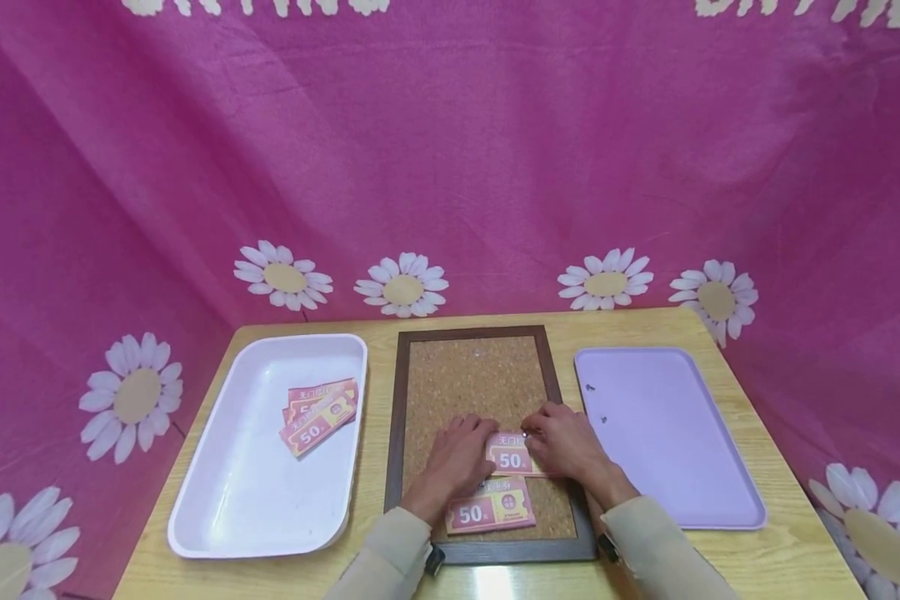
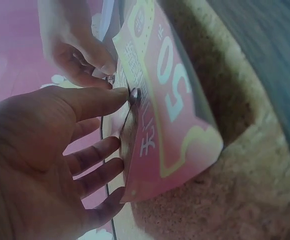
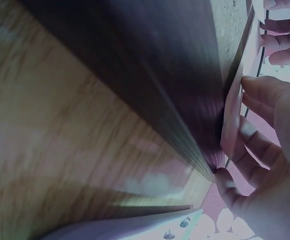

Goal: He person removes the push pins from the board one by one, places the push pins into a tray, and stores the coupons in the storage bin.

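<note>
Two pink "50" coupons lie one above the other on a cork board (image 1: 457,367) in a dark wooden frame. Over the upper coupon (image 1: 508,460), my right hand (image 1: 570,442) pinches a small metal push pin (image 2: 111,78) between thumb and index finger. My left hand (image 1: 453,462) rests at that coupon's left edge, its fingers spread and loosely bent. The lower coupon (image 1: 487,510) has a silver pin (image 2: 136,95) at its top edge, beside my left thumb, and its lower side lifts off the cork.
At the left, a white tray (image 1: 251,500) holds several more coupons (image 1: 318,417). A purple tray (image 1: 667,433) on the right bears two small pins (image 1: 591,387) near its left edge. All stand on a wooden table (image 1: 795,542) before a pink curtain.
</note>
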`<state>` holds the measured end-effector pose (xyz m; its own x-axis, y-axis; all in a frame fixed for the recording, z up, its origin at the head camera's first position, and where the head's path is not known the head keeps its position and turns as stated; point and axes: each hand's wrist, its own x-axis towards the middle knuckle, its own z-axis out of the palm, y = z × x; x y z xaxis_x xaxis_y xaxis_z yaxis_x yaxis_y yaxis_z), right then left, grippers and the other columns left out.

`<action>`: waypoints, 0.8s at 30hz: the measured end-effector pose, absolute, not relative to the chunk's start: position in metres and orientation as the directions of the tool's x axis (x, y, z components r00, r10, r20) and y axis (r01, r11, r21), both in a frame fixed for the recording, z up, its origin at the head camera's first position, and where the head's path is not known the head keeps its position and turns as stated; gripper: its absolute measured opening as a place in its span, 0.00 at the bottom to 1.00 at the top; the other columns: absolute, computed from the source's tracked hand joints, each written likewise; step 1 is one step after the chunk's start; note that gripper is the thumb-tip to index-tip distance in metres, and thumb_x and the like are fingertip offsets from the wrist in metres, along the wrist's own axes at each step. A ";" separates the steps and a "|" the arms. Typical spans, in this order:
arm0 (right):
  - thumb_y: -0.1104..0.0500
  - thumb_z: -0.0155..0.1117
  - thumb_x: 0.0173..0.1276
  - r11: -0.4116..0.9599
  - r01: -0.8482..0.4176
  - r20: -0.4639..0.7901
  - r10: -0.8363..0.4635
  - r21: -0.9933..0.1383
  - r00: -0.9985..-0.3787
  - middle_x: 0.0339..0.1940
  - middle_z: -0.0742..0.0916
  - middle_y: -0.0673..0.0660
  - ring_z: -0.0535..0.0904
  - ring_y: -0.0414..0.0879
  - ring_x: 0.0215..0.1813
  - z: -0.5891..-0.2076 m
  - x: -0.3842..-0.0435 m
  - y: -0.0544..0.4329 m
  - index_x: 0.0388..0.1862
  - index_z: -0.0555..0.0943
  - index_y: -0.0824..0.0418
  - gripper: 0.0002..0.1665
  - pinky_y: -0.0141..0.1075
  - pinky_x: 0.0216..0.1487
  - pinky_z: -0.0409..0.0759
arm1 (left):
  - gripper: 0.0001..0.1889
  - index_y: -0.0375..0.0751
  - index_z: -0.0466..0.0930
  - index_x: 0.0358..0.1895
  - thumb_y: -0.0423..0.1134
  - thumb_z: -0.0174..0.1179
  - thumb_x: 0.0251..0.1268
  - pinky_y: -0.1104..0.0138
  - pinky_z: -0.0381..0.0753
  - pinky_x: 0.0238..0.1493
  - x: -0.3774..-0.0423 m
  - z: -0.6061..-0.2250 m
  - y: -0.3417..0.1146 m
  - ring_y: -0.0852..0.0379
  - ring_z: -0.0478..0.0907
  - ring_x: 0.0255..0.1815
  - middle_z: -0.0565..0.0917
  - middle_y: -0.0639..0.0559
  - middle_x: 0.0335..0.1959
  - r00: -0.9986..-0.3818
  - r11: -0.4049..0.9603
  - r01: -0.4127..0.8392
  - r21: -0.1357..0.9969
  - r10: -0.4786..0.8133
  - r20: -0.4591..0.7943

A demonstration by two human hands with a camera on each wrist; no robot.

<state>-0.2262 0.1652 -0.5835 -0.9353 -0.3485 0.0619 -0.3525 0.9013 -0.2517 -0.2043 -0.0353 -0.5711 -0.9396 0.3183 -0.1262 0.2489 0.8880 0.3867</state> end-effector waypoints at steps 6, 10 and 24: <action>0.52 0.66 0.60 0.899 -0.347 0.061 -0.344 -0.266 -0.937 0.36 0.82 0.48 0.78 0.47 0.41 -0.583 -0.229 0.164 0.39 0.87 0.48 0.08 0.48 0.45 0.75 | 0.28 0.59 0.72 0.62 0.47 0.67 0.57 0.54 0.70 0.60 -0.204 -0.573 -0.035 0.56 0.69 0.56 0.76 0.58 0.56 -0.941 0.885 0.247 0.395 0.316 -0.121; 0.52 0.67 0.60 0.896 -0.343 0.044 -0.345 -0.283 -0.938 0.35 0.82 0.47 0.77 0.45 0.40 -0.584 -0.230 0.163 0.37 0.87 0.48 0.07 0.47 0.46 0.76 | 0.28 0.59 0.72 0.62 0.47 0.67 0.57 0.55 0.70 0.59 -0.203 -0.573 -0.035 0.57 0.69 0.55 0.76 0.58 0.56 -0.943 0.887 0.242 0.394 0.310 -0.118; 0.51 0.69 0.59 0.905 -0.293 0.018 -0.302 -0.310 -0.953 0.34 0.82 0.45 0.78 0.43 0.39 -0.586 -0.232 0.163 0.36 0.87 0.48 0.06 0.46 0.46 0.75 | 0.28 0.58 0.73 0.62 0.47 0.68 0.56 0.57 0.70 0.56 -0.202 -0.574 -0.035 0.57 0.69 0.52 0.76 0.58 0.55 -0.947 0.881 0.230 0.412 0.301 -0.113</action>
<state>-0.2315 0.1635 -0.5858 -0.9531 -0.3022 0.0182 -0.2927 0.9046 -0.3099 -0.2022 -0.0346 -0.5741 -0.9470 0.3005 -0.1133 0.2303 0.8814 0.4124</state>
